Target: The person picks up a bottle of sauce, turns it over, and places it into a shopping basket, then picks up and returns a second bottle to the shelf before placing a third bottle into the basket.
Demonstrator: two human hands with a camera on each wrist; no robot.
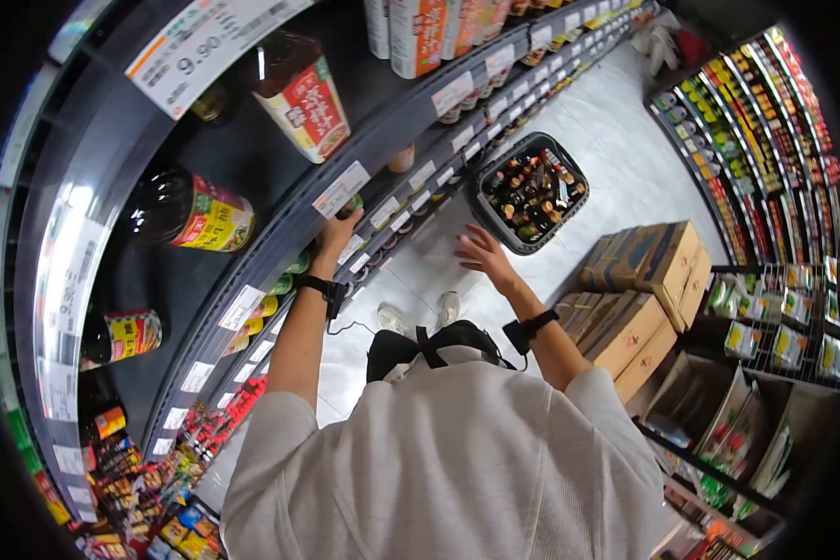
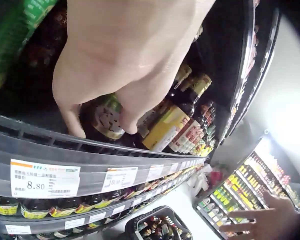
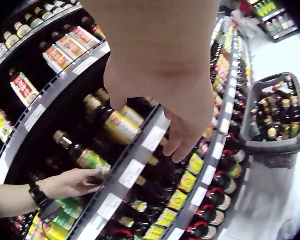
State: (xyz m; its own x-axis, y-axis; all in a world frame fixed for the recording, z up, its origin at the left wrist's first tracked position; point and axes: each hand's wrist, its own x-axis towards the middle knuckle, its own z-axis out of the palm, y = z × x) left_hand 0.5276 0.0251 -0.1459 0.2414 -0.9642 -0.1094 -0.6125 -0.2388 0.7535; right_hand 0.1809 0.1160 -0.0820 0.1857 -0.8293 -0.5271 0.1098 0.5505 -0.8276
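Note:
My left hand reaches into a dark shelf row of sauce bottles. In the left wrist view the left hand grips a dark bottle with a green and yellow label, thumb on one side and fingers on the other. The bottle still stands on the shelf among others. In the right wrist view the same bottle shows under the left hand's fingers. My right hand hovers in the aisle with fingers spread and holds nothing; it also shows from the right wrist.
A dark shopping basket filled with several bottles sits on the tiled floor ahead. Stacked cardboard boxes stand at the right. Price-tagged shelf rails line the left, and another stocked shelf faces them across the aisle.

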